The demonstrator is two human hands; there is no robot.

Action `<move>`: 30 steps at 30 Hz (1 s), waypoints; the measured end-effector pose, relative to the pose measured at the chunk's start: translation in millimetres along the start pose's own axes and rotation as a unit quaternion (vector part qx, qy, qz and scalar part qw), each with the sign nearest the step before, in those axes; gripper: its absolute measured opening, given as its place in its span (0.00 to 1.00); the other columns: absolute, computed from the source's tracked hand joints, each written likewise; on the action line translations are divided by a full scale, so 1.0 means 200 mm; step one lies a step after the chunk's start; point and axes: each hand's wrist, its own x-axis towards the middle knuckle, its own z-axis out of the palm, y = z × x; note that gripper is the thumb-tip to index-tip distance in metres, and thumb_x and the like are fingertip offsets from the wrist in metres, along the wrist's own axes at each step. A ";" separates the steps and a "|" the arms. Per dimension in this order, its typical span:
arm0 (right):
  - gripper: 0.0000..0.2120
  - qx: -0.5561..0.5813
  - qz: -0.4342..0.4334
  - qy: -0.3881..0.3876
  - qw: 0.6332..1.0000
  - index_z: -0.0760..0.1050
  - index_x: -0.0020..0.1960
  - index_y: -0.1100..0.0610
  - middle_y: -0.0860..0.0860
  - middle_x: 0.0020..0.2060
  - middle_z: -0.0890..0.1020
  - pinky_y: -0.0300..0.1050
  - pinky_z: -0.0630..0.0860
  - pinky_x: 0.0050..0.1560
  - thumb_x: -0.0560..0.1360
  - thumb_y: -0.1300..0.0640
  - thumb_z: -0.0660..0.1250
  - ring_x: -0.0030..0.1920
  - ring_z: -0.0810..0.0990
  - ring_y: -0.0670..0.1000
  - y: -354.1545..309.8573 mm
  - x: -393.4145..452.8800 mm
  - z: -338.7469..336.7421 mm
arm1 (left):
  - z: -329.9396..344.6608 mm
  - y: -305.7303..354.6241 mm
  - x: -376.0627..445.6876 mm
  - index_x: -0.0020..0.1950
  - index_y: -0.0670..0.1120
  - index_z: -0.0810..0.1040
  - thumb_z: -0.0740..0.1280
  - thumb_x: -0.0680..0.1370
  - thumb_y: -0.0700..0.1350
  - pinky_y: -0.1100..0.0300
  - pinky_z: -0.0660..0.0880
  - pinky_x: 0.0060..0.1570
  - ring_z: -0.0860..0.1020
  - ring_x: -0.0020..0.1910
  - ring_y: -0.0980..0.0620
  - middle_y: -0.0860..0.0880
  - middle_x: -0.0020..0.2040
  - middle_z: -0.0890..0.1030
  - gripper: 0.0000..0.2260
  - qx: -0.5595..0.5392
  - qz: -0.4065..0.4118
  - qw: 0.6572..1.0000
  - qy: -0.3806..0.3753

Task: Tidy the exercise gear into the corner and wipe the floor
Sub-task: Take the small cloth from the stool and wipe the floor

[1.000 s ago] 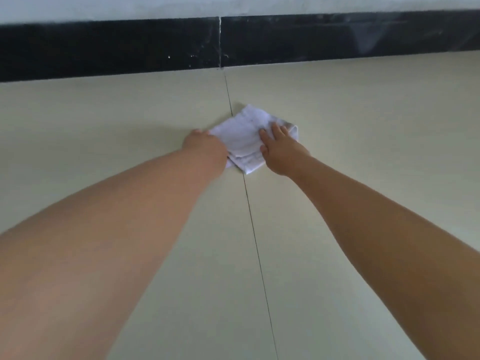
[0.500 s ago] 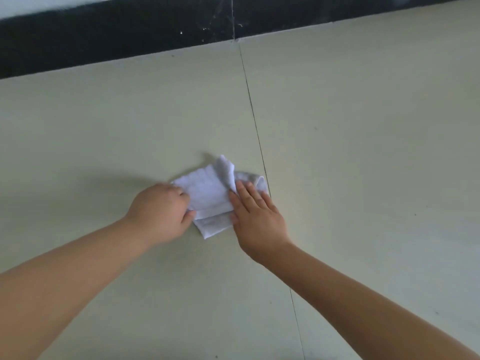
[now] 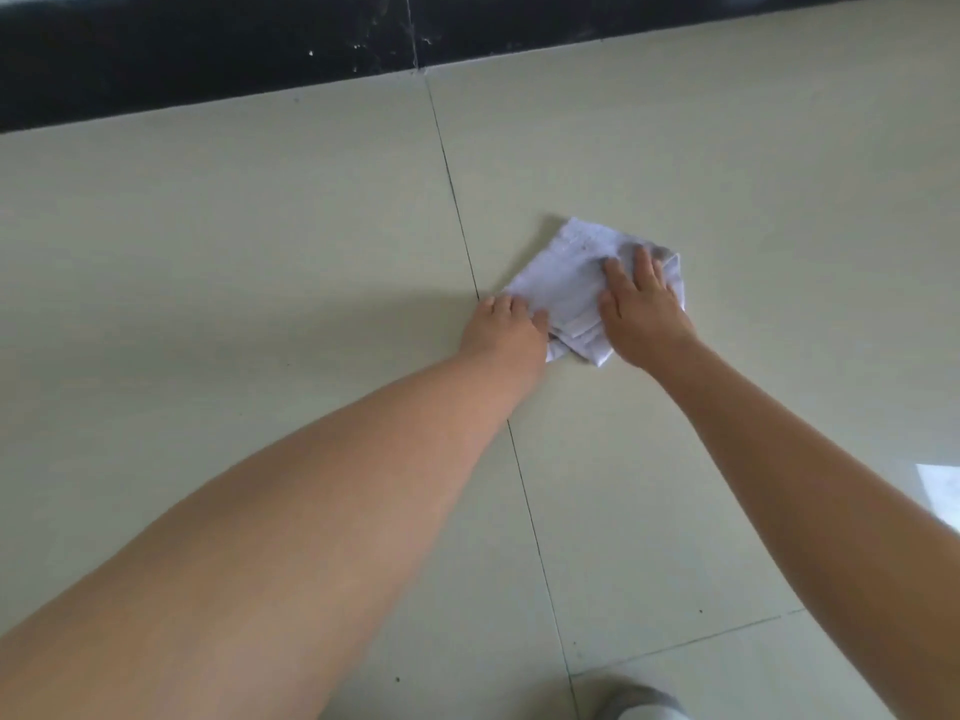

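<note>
A folded white cloth [image 3: 569, 275] lies flat on the pale cream tiled floor [image 3: 260, 252], just right of a dark grout line. My left hand [image 3: 504, 332] grips the cloth's near-left edge with curled fingers. Flat on the cloth's right half, my right hand [image 3: 641, 309] presses down with its fingers spread. Both forearms stretch forward from the bottom of the view. No exercise gear is in view.
A black skirting band [image 3: 208, 54] runs along the wall at the top. A grout line [image 3: 457, 200] runs away from me towards it. A grey shape, perhaps a shoe [image 3: 636, 701], shows at the bottom edge. A bright reflection [image 3: 940, 488] sits at the right edge.
The cloth and both hands were pulled back from near the skirting, then slid right across the grout line. The cloth now lies wholly on the right-hand tile.
</note>
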 end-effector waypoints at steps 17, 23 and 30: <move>0.21 -0.039 -0.225 0.058 0.972 0.83 0.42 0.57 0.53 0.45 0.85 0.37 0.77 0.35 0.49 0.62 0.79 0.43 0.84 0.53 -0.47 -0.41 0.29 | 0.16 -0.40 -0.47 0.35 0.39 0.81 0.80 0.57 0.51 0.62 0.76 0.28 0.83 0.33 0.44 0.42 0.34 0.83 0.18 -0.049 -0.110 0.993 0.018; 0.17 -0.027 -0.187 0.029 0.982 0.74 0.22 0.54 0.47 0.22 0.76 0.31 0.64 0.25 0.39 0.66 0.77 0.22 0.75 0.50 -0.39 -0.63 0.33 | 0.27 -0.32 -0.58 0.20 0.42 0.76 0.82 0.41 0.44 0.68 0.70 0.20 0.77 0.20 0.46 0.46 0.20 0.76 0.18 -0.049 -0.020 0.997 0.053; 0.11 -0.065 -0.089 -0.084 0.990 0.79 0.51 0.59 0.53 0.45 0.76 0.39 0.58 0.37 0.75 0.63 0.60 0.45 0.74 0.56 -0.48 -0.74 0.14 | 0.13 -0.34 -0.70 0.62 0.45 0.75 0.56 0.82 0.45 0.56 0.70 0.58 0.74 0.63 0.44 0.45 0.62 0.77 0.13 -0.016 0.020 0.995 -0.102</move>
